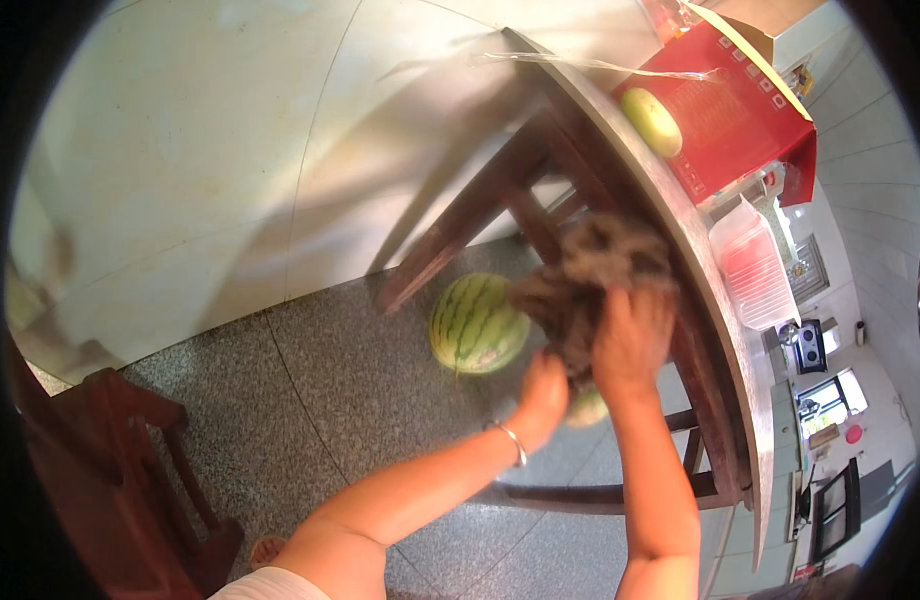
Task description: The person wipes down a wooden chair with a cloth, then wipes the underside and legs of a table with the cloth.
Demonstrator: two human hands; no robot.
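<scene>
A bundle of brown patterned cloth (pixel 617 251), blurred by motion, is bunched up beside the table edge. My right hand (pixel 636 341) grips it from above, the fingers partly lost in blur. Lower down and to the left, my left hand (pixel 544 397) holds the cloth's near end; a silvery bangle circles that wrist. A striped green watermelon (pixel 479 324) rests on the speckled floor, just left of the cloth. Part of a second, paler melon (pixel 587 409) shows between my hands, mostly hidden behind them and the cloth.
The wooden table (pixel 719 300) curves along the right, its dark legs (pixel 460 232) reaching the floor. On it are a pale yellow-green melon (pixel 651 122), a red carton (pixel 737 112) and a clear plastic tray (pixel 756 266). A reddish-brown wooden chair (pixel 122 480) stands at lower left.
</scene>
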